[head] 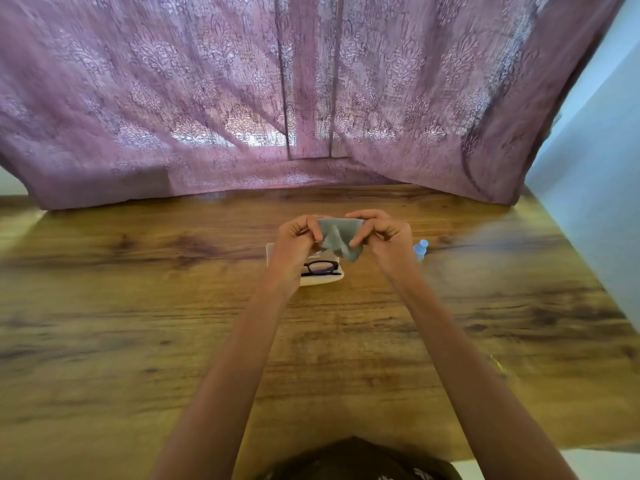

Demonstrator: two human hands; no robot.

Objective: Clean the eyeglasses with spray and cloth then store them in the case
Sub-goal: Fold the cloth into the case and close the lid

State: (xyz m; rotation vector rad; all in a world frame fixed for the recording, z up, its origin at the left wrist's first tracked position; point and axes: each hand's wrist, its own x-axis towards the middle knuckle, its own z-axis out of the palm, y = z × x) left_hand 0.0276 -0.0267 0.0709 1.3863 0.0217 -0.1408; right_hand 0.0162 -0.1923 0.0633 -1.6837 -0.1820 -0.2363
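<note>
In the head view, the grey cloth [341, 239] was pinched at its two upper corners by the closed fingers of the left hand [296, 239] and right hand [382, 237], held above the open case [323, 278] where the eyeglasses [320, 267] lay, with the spray bottle [420, 249] just right of the case and bare wooden table [138, 306] left open all around it.

**Mauve curtain drapes over my wooden table**

In front of me a broad wooden table [138, 323] fills the lower frame, its brown grain streaked with darker knots. At its far edge a mauve curtain [242, 98] with a pale damask pattern hangs down and rests on the tabletop, daylight glowing through its middle. To my right stands a pale blue wall [595, 202], right beside the table's edge. At the bottom sits my dark clothing [356, 459].
</note>
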